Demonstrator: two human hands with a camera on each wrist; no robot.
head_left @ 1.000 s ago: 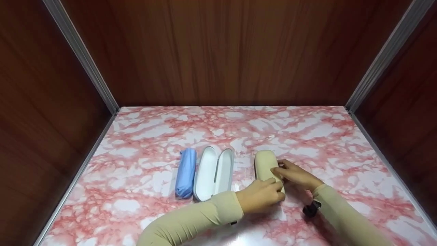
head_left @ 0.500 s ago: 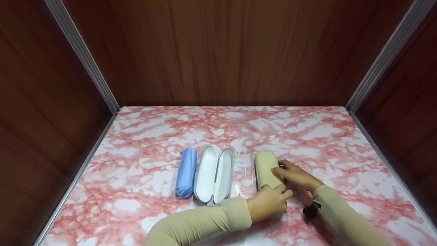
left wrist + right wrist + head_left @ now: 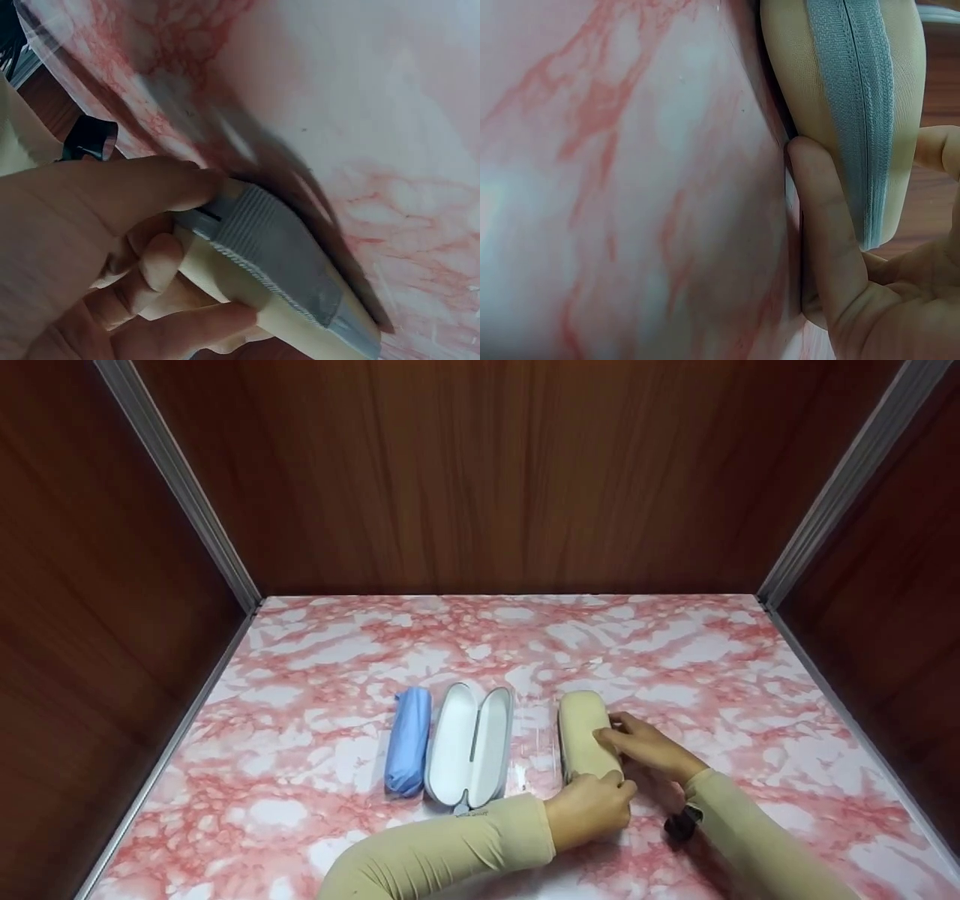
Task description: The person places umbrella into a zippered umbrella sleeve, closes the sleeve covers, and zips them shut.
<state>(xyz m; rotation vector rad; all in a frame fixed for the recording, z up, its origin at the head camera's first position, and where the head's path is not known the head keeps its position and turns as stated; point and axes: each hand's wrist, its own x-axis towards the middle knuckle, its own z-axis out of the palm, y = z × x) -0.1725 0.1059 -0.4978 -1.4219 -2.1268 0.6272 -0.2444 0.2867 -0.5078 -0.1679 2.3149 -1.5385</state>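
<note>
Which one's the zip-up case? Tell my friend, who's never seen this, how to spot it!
Find the pink-and-white marbled table. Right of the open white case, the left hand and right hand are on the zip-up case. Unlike the white case and blue bundle, it is pale yellow with a grey zipper along its side.

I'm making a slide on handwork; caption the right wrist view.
A right hand holds a cream case, its grey zip facing the camera, at a red-and-white marbled tabletop.
</note>
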